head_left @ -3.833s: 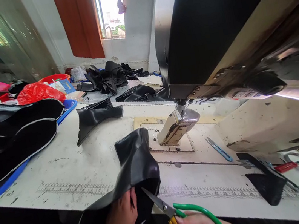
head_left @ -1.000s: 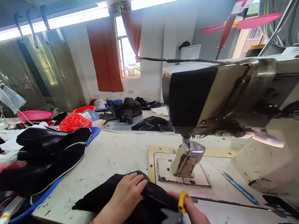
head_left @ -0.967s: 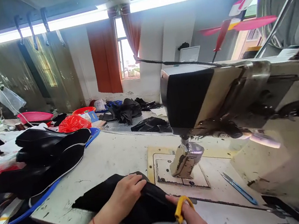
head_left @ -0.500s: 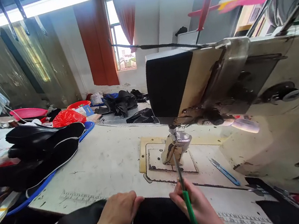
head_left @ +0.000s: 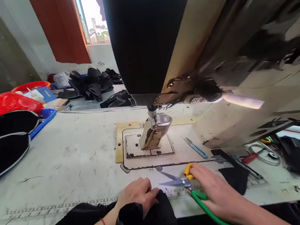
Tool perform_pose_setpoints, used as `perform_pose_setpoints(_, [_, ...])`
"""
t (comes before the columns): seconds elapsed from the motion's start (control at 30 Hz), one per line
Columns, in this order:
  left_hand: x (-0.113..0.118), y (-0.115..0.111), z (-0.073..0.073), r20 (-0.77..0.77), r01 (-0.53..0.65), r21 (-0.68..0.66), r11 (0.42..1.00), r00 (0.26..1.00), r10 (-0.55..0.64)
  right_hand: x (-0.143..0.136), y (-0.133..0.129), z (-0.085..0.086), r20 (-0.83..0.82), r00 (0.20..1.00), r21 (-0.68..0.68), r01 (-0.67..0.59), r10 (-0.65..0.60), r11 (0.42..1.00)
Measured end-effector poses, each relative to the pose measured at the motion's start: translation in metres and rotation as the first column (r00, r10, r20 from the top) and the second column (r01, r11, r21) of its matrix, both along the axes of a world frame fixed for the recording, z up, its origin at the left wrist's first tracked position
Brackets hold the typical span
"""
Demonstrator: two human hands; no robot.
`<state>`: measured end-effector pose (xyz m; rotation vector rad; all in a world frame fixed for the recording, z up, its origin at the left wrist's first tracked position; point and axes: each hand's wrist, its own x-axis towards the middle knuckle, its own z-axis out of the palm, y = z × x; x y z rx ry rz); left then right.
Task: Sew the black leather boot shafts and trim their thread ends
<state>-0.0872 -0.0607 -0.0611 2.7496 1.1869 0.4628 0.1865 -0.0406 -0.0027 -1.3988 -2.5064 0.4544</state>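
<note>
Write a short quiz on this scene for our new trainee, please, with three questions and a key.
1. True or false: the right hand holds scissors whose blades stand apart.
2. What does the left hand hold? A: the red bag; B: the black piece; C: a screwdriver.
3. Fill in: in the picture, the blue snips lie to the ____ of the metal post.

Key: 1 true; 2 B; 3 right.

The soft black piece (head_left: 162,218) in the left hand (head_left: 137,195) runs off the bottom edge, its fold partly covering that hand. Above the right hand (head_left: 216,188), the black-and-cream sewing machine (head_left: 184,41) is cut off; between them, the grey printed ruler (head_left: 177,194) bears illegible figures.
</note>
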Motion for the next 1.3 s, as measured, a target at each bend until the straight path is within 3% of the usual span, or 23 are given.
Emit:
perform_pose_setpoints(0.13, [0.000,0.002,-0.003,0.137,0.057,-0.157,0.986,0.990,-0.035,0.036,-0.003,0.004,0.290,0.952,0.038,-0.112,0.096,0.993])
perform_pose_setpoints(0.3, [0.004,0.002,-0.005,0.264,0.049,-0.248,0.968,0.964,0.019,0.031,0.005,0.001,0.376,0.913,0.067,-0.193,0.155,0.979])
perform_pose_setpoints(0.57, [0.005,0.000,0.008,0.139,0.001,-0.284,0.959,0.989,0.040,0.022,0.019,-0.005,0.375,0.888,0.152,-0.341,0.265,0.928])
perform_pose_setpoints(0.67, [-0.003,0.004,0.015,0.056,0.002,-0.375,0.927,0.998,0.021,0.024,0.019,-0.008,0.365,0.883,0.196,-0.382,0.294,0.903])
perform_pose_setpoints(0.8, [-0.016,0.011,0.013,-0.024,0.013,-0.466,0.885,0.999,-0.027,0.018,0.019,-0.011,0.359,0.888,0.190,-0.372,0.288,0.909])
perform_pose_setpoints(1.03, [-0.022,0.017,0.005,-0.086,-0.074,-0.478,0.875,0.996,0.037,0.012,0.018,-0.014,0.381,0.884,0.133,-0.341,0.270,0.931])
perform_pose_setpoints(1.17, [-0.025,0.019,0.007,-0.045,-0.058,-0.524,0.850,0.998,0.040,0.012,0.016,-0.011,0.394,0.881,0.111,-0.328,0.262,0.938])
perform_pose_setpoints(1.3, [-0.027,0.016,0.016,0.045,0.004,-0.492,0.870,0.999,0.022,0.007,0.015,-0.008,0.386,0.889,0.100,-0.305,0.246,0.947])
